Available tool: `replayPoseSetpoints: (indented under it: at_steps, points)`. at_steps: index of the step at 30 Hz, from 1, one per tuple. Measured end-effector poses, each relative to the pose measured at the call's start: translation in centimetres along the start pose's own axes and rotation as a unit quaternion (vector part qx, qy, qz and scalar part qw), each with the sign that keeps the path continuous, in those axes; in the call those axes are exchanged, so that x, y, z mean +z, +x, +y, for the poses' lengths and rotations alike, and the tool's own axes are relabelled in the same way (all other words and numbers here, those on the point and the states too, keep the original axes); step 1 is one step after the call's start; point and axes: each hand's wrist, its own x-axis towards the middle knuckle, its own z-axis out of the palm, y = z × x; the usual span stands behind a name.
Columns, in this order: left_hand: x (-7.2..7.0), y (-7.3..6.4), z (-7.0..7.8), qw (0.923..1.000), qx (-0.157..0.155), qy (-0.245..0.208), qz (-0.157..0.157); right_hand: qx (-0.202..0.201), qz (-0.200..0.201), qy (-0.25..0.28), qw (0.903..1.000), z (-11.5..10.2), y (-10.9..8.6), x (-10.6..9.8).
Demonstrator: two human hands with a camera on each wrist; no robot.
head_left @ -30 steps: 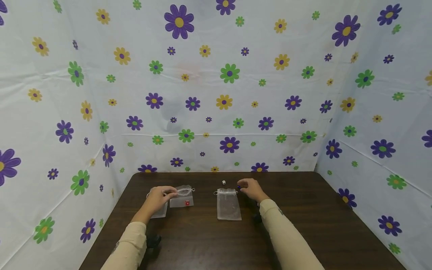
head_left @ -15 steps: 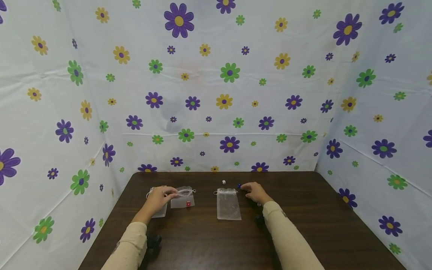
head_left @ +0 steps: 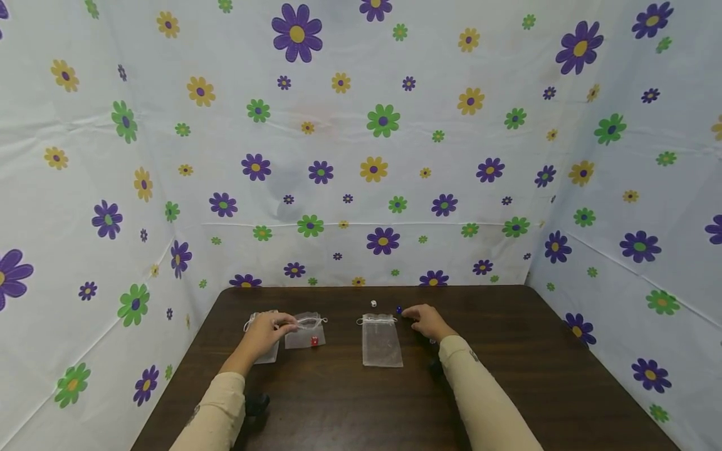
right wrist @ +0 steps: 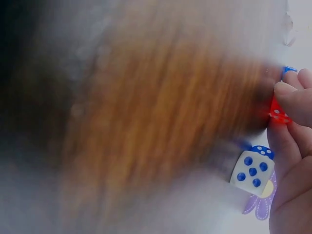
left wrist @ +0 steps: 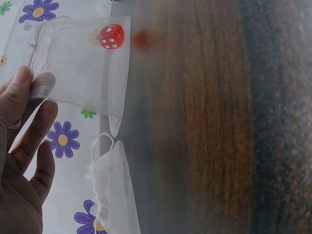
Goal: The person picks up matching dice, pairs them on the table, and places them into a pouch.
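My left hand point(head_left: 269, 329) pinches the top of a sheer drawstring pouch point(left wrist: 78, 63) between thumb and fingers. The pouch hangs upright near the tabletop, and a red die point(left wrist: 112, 37) with white dots sits in its bottom corner. My right hand point(head_left: 427, 321) is right of centre; in the right wrist view a second red die point(right wrist: 280, 111) lies between its thumb and fingers, partly covered by the thumb. Just off the fingertips is a blue die point(head_left: 399, 310). A white die point(right wrist: 252, 171) with blue dots is beside that hand, and another blue die point(right wrist: 263, 150) shows behind it.
A flat sheer pouch point(head_left: 381, 344) lies mid-table, with a white die point(head_left: 373, 304) beyond it. Partly under the left hand is one more pouch point(head_left: 267, 356). Flowered cloth point(head_left: 361, 188) walls the dark wooden table point(head_left: 350, 407) at the back and sides.
My right hand has shifted slightly right, uncovering more of the blue die by its fingertips. The left hand keeps its grip on the pouch, which has barely moved.
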Motion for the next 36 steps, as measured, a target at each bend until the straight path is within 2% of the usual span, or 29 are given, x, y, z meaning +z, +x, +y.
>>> replayPoseSetpoints:
  at_steps: [9, 15, 25, 31, 36]
  points:
    - [0.17, -0.14, 0.16, 0.9999, -0.008, -0.005, -0.006, 0.022, -0.008, 0.019, 0.9996, 0.16, -0.26, 0.18]
    - [0.07, -0.38, 0.38, 0.9998, -0.017, -0.005, -0.005, 0.007, -0.011, 0.005, 0.9999, 0.11, -0.13, 0.27]
    - [0.1, -0.32, 0.51, 0.9997, -0.021, -0.007, -0.006, 0.01, -0.006, 0.007, 0.9999, 0.12, 0.16, 0.22]
    - [0.26, -0.13, 0.46, 0.9994, -0.032, -0.012, -0.009, 0.008, -0.004, 0.017, 0.9998, -0.03, -0.1, 0.04]
    - [0.38, -0.02, 0.44, 0.9994, -0.027, -0.014, -0.013, 0.001, 0.002, 0.028, 0.9996, -0.02, -0.24, -0.26]
